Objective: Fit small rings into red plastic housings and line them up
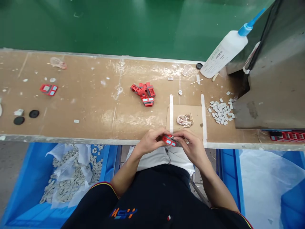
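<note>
Holding a small red piece [168,140] at the near edge of the table [138,122], the left hand [150,141] pinches its left end. The right hand [192,146] has narrowed fingers at its right end; whether they grip it cannot be told. Similar red parts [143,93] lie farther left, pale tabs [222,112] right.

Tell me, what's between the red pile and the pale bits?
Between the red pile and the pale bits, the head view shows a small white disc, a card and two tape strips.
</note>
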`<state>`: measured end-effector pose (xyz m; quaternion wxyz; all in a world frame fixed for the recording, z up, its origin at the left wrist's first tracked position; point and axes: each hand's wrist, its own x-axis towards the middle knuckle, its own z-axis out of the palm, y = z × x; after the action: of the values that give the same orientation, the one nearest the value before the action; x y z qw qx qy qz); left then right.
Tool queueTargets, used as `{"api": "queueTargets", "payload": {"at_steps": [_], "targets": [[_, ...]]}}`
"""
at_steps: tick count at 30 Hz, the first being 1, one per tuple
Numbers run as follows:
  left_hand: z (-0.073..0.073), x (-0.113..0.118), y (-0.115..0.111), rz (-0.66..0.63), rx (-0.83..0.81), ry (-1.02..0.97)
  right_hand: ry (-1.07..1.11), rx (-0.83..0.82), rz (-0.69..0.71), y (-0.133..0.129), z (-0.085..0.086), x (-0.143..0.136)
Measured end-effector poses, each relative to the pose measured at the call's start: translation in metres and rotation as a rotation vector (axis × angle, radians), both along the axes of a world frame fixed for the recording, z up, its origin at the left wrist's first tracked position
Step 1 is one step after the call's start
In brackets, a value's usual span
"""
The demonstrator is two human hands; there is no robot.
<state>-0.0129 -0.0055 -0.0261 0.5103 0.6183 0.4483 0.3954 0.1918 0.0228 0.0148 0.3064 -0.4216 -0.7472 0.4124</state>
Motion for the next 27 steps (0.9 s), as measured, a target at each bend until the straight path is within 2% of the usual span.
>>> {"api": "queueTargets", "payload": {"at_steps": [6, 8, 11, 14, 17, 20, 22, 25, 27], "targets": [[0.004, 0.001, -0.001, -0.017, 0.046, 0.131, -0.195, 0.079, 0.052, -0.006, 0.008, 0.001], [0.005, 0.001, -0.002, -0.017, 0.047, 0.154, -0.201, 0.056, 0.074, -0.011, 0.009, 0.002], [0.006, 0.001, -0.003, -0.014, 0.089, 0.193, -0.086, -0.039, 0.080, -0.017, 0.004, 0.003], [0.004, 0.003, -0.002, 0.020, 0.160, 0.195, 0.076, -0.123, -0.014, -0.021, -0.007, 0.001], [0.001, 0.005, -0.001, 0.049, 0.270, 0.093, 0.255, -0.247, -0.094, -0.026, -0.017, -0.004], [0.003, 0.006, -0.001, 0.082, 0.396, -0.002, 0.354, -0.359, -0.127, -0.032, -0.019, -0.007], [0.011, 0.005, -0.003, 0.056, 0.431, -0.002, 0.333, -0.316, -0.157, -0.035, -0.016, -0.007], [0.027, 0.005, -0.008, -0.005, 0.387, 0.036, 0.254, -0.137, -0.174, -0.038, -0.010, -0.004], [0.039, 0.006, -0.011, 0.014, 0.353, 0.049, 0.202, -0.028, -0.160, -0.039, -0.005, -0.001]]}}
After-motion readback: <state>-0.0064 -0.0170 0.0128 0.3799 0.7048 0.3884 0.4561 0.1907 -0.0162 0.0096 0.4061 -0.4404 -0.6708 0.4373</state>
